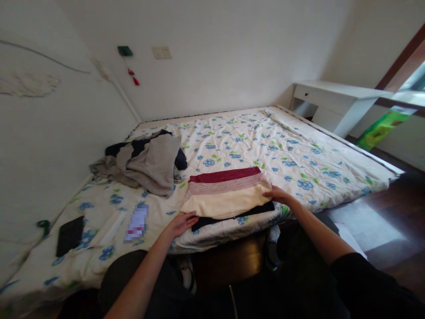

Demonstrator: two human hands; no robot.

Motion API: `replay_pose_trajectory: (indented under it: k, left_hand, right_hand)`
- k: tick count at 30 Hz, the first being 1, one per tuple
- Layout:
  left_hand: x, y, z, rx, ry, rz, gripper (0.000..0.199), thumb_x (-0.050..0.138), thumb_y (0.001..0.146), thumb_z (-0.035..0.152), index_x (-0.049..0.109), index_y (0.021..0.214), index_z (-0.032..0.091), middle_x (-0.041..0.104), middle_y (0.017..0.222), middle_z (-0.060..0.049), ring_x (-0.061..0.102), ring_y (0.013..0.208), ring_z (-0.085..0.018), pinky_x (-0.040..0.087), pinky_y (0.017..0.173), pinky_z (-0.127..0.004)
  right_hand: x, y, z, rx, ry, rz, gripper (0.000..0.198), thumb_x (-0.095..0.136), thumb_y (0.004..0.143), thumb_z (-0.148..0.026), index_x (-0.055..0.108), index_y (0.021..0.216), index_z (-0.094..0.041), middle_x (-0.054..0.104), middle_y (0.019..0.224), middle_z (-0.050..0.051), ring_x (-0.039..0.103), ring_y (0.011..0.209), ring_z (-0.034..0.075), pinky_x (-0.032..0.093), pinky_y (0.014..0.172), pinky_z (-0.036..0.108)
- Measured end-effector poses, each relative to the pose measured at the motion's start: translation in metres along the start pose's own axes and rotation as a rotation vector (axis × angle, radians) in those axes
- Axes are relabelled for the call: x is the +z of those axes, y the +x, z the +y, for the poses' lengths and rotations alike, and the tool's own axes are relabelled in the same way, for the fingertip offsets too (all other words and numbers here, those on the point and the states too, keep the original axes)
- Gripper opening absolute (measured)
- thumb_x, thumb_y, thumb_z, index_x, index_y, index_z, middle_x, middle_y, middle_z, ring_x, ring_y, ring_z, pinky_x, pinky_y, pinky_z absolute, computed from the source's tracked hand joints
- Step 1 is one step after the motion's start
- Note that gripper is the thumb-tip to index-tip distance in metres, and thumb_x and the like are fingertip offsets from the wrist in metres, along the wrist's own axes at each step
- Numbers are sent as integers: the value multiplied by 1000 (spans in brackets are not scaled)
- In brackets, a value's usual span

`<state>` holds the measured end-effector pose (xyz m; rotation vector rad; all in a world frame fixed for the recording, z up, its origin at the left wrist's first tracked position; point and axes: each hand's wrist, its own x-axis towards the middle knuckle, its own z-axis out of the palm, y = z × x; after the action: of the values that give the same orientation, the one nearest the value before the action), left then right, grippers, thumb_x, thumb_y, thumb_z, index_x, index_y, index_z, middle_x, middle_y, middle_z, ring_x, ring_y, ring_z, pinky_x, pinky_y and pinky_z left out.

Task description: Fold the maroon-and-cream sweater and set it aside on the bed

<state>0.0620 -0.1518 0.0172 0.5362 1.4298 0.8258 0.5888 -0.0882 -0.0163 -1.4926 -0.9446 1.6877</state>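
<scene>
Folded striped sweater [227,193] lies on a floral bed [299,164], over a dark garment [232,215]. Left hand [182,223] and right hand [278,194] rest at its sides, fingers released and flat. Grey clothes pile [149,164] nearby.

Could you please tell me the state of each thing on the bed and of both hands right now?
Striped sweater: folded flat on the bed, over a dark garment.
Dark garment: folded, mostly covered.
Grey clothes: unfolded, in a crumpled heap.
Bedspread: spread out, wrinkled.
Black case: lying flat, closed.
Left hand: open, at the sweater's near left corner.
Right hand: open, resting on the sweater's right edge.
</scene>
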Motion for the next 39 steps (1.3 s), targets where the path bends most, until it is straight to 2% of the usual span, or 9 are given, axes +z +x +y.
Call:
replay_pose_trajectory:
  k: [5, 11, 16, 19, 21, 23, 26, 32, 39]
  left_hand:
    - [-1, -9, -11, 30, -74, 86, 27, 85, 85, -2, 67, 78, 17, 77, 73, -3, 74, 62, -13, 63, 67, -21]
    - [-9, -17, -13, 17, -21, 87, 30, 89, 80, 1, 65, 86, 19, 79, 81, -4, 79, 72, -16, 63, 73, -24]
    - [-15, -16, -11, 233, 427, 372, 31, 89, 79, 27, 59, 86, 24, 69, 72, -1, 77, 77, -26, 55, 69, -31]
    - [-9, -19, -13, 560, 825, 561, 20, 79, 83, 28, 60, 92, 27, 71, 88, -6, 76, 102, -34, 56, 84, -38]
    - [2, -22, -20, 786, 1011, 457, 12, 71, 86, 23, 64, 94, 27, 72, 100, -8, 72, 110, -33, 54, 96, -40]
    - [17, -23, -29, 922, 1126, 221, 10, 66, 90, 20, 68, 95, 27, 73, 104, -9, 70, 109, -31, 54, 101, -41]
    - [39, -19, -44, 995, 1211, -27, 18, 65, 93, 18, 76, 105, 26, 76, 110, -10, 68, 111, -30, 54, 104, -43]
    - [63, -6, -56, 1011, 1298, 0, 27, 74, 94, 18, 82, 118, 25, 78, 119, -12, 67, 116, -32, 52, 108, -47]
    - [74, -5, -42, 1023, 1263, -66, 13, 70, 96, 24, 83, 96, 25, 79, 102, -12, 68, 103, -30, 52, 100, -45]
  right_hand:
    - [-5, -1, 3, -4, -86, 49, 47, 101, 68, -21, 74, 105, -18, 83, 104, 10, 80, 90, 23, 65, 67, 23]
    - [-15, 2, 13, 47, -566, 333, 69, 98, 58, -14, 70, 121, -17, 79, 97, 10, 79, 88, 30, 66, 74, 36]
    - [-1, -8, 6, -348, -821, 474, 64, 92, 71, -16, 72, 132, -19, 76, 129, 17, 71, 123, 32, 55, 108, 39]
    - [26, -18, 4, -557, -953, 245, 32, 79, 85, -15, 79, 116, -20, 78, 114, 10, 71, 109, 25, 53, 105, 36]
    - [50, -24, 10, -635, -1004, -12, 21, 76, 87, -14, 81, 106, -21, 78, 99, 5, 71, 96, 22, 53, 96, 32]
    - [73, -28, 20, -688, -1065, -198, 20, 76, 86, -12, 82, 104, -20, 78, 96, 4, 71, 91, 21, 52, 90, 29]
    - [96, -29, 32, -734, -1164, -275, 28, 81, 83, -11, 83, 109, -20, 80, 104, 6, 72, 97, 22, 51, 89, 29]
    - [104, -28, 27, -727, -1244, -243, 23, 79, 91, -19, 86, 113, -20, 83, 108, 8, 74, 103, 25, 51, 91, 30]
    - [93, -19, 19, -639, -1047, -225, 21, 76, 92, -21, 91, 106, -19, 86, 101, 7, 78, 89, 22, 54, 84, 26]
